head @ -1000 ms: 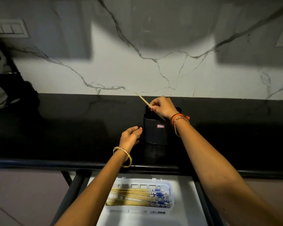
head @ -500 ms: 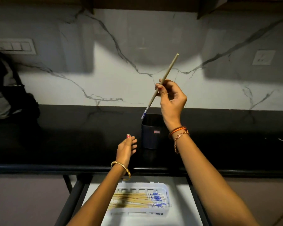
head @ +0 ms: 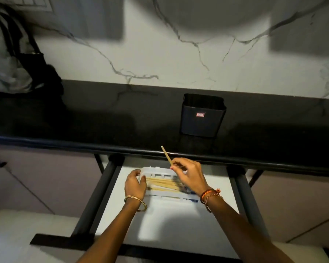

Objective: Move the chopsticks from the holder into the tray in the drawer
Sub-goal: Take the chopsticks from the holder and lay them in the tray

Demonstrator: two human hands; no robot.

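Note:
The dark holder [head: 202, 115] stands on the black counter, and I see nothing sticking out of its top. Below it, in the open drawer [head: 179, 234], sits a white slotted tray [head: 156, 172] with several tan chopsticks [head: 162, 184] lying lengthwise. My right hand [head: 188, 174] is over the tray and pinches one chopstick [head: 166, 154], whose plain end points up toward the counter edge. My left hand [head: 135, 184] grips the tray's left end.
A black counter [head: 103, 118] runs across the view with a marble wall behind it. A dark bag [head: 17, 69] lies at the far left on the counter. Black drawer rails [head: 97, 196] flank the white drawer floor.
My right hand has carried the chopstick from above the holder down to the tray in the drawer. My left hand dropped from the counter to the tray's left end. The view tilted down.

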